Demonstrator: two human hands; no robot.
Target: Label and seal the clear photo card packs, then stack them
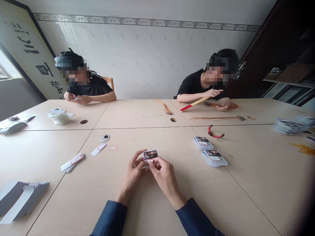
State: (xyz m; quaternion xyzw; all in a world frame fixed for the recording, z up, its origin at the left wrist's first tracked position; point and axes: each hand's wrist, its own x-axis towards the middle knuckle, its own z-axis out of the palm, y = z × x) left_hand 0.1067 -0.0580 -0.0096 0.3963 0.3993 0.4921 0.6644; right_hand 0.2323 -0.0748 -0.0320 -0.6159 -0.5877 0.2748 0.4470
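Observation:
Both my hands hold one small dark printed packet [150, 154] just above the light wooden table [157, 203]. My left hand [134, 170] pinches its left edge with thumb and fingers. My right hand [163, 170] grips its lower right corner, fingers curled. Two stacks of like packets [209, 151] lie to the right of my hands. White slips with red marks [73, 162] and a single slip [98, 149] lie to the left, with a small red-edged sticker [113, 148] close by.
A stack of white sheets [19, 198] sits at the near left edge. A red-and-black tool [215, 132] lies beyond the packets. A round metal disc [104, 138] rests nearby. Two people in black sit opposite, one [85, 86] handling small items, the other [204, 86] with a stick and orange threads [216, 118].

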